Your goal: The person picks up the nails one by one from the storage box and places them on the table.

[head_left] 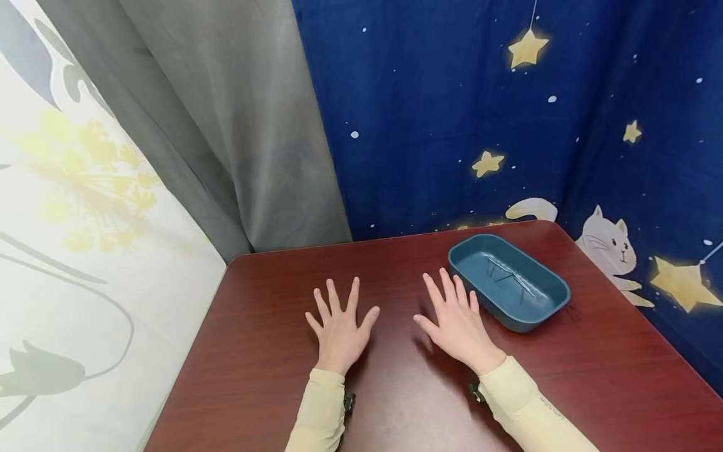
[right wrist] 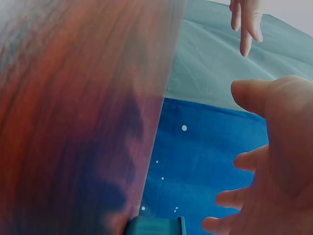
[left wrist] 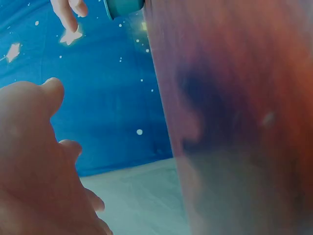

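Both hands, left (head_left: pixel 339 329) and right (head_left: pixel 459 323), lie flat, grip released, on a dark red desk (head_left: pixel 593 376). A blue tray (head_left: pixel 556 307) sits far right. Starry blue cloth (head_left: pixel 440 113) hangs behind.

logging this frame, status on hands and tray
Left hand open, flat on table. Right hand open, flat on table, just left of tray. Tray holds thin metal pins. Nothing between hand and tray.

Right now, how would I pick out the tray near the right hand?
Start at the dark red table. Toward its far right corner, just beyond the right hand, sits a teal rectangular tray with rounded corners. It is the only container there, and thin metal pins lie inside it.
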Motion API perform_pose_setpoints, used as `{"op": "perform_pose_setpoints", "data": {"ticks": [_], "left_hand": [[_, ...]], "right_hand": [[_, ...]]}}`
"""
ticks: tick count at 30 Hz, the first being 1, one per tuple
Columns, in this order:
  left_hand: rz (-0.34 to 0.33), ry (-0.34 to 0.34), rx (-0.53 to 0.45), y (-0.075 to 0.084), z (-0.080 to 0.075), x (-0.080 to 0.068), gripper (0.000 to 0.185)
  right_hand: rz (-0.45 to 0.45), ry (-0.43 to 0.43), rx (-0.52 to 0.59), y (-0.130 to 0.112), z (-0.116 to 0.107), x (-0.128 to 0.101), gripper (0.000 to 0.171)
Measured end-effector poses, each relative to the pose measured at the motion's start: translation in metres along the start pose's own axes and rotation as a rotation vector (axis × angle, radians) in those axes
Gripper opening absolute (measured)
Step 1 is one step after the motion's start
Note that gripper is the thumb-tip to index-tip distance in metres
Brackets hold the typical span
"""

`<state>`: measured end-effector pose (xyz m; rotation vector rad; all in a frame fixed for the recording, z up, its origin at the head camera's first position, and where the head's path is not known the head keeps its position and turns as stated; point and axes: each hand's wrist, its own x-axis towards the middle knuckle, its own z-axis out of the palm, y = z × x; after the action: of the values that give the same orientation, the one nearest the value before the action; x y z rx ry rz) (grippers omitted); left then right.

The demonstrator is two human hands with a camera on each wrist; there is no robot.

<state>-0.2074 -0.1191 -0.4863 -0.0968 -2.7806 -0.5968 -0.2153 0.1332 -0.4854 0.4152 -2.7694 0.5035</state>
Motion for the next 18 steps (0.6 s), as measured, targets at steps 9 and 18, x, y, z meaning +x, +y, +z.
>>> {"op": "perform_pose_setpoints", "data": {"ticks": [9,18], "left_hand": [[0.073,-0.033,0.03,0.013,-0.009,0.025,0.079],[0.186,-0.046,0.03,0.029,0.001,0.046,0.081]], "right_hand": [[-0.011,0.028,-0.026,0.009,-0.02,0.004,0.087],[-0.012,-0.024,-0.049,0.026,-0.036,0.002,0.09]]}}
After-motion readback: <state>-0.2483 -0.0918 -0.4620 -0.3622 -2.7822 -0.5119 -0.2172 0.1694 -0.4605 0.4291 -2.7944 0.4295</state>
